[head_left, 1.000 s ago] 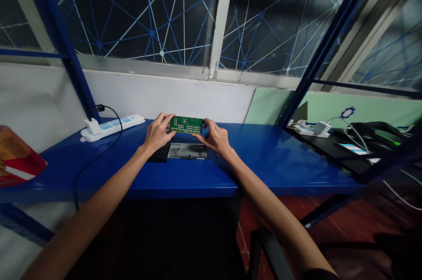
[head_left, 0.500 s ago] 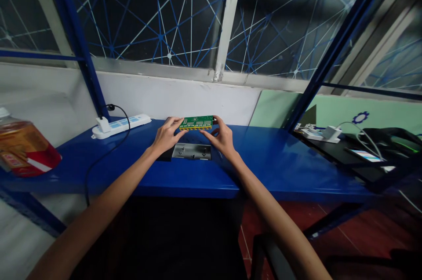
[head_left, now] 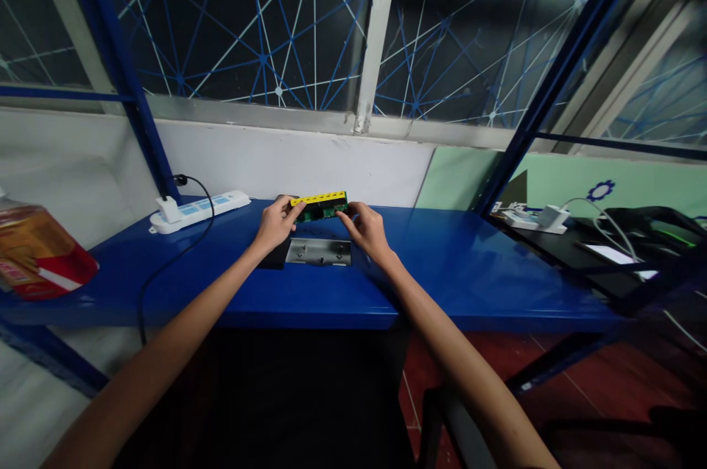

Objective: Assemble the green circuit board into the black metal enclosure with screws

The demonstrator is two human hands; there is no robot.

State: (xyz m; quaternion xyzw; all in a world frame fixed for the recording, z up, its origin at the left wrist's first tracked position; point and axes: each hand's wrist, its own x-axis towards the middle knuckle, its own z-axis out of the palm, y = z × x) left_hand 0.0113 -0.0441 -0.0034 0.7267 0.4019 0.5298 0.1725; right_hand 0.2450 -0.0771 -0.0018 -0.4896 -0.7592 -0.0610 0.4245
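A green circuit board (head_left: 320, 207) with a yellow row of ports along its top edge is held above the blue shelf (head_left: 442, 270). My left hand (head_left: 276, 224) pinches its left end and my right hand (head_left: 365, 231) pinches its right end, both with fingers closed on it. The board is tipped so its yellow edge faces me. Just below it, a grey metal plate (head_left: 320, 252) lies flat on the shelf, with a dark piece (head_left: 275, 258) under its left side.
A white power strip (head_left: 199, 210) with a black cable lies at the back left. A red and orange bottle (head_left: 38, 255) lies at the far left edge. On the right, a black surface (head_left: 607, 255) carries chargers, cables and a lit screen.
The board has been turned in both hands, from showing its green face to showing its yellow port edge. It has also come down a little towards the metal plate.
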